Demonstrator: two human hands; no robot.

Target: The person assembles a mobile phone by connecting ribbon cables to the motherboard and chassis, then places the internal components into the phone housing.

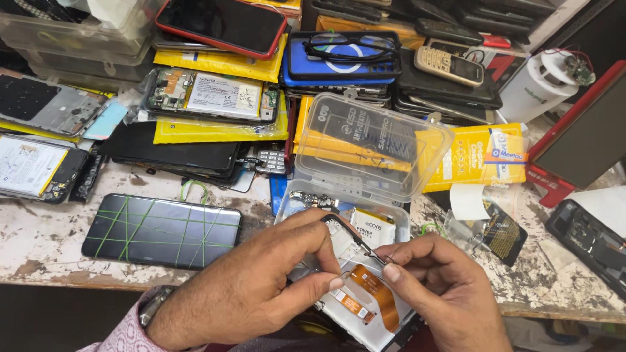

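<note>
We see our left hand [261, 280] and right hand [437, 287] each pinched shut on an end of a thin dark flex cable [355, 238], held just in front of the clear plastic box [365, 150] with its hinged lid up. Below the cable lies a white phone part with a glossy orange ribbon [375, 296]. Left of the box, 1 flat black phone [163, 229] criss-crossed with green bands rests on the chipped white bench [39, 241], and stacked phones crowd behind it.

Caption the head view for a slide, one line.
Both hands, left hand and right hand, pinch a thin dark strip over an open clear plastic box on a cluttered bench.
</note>
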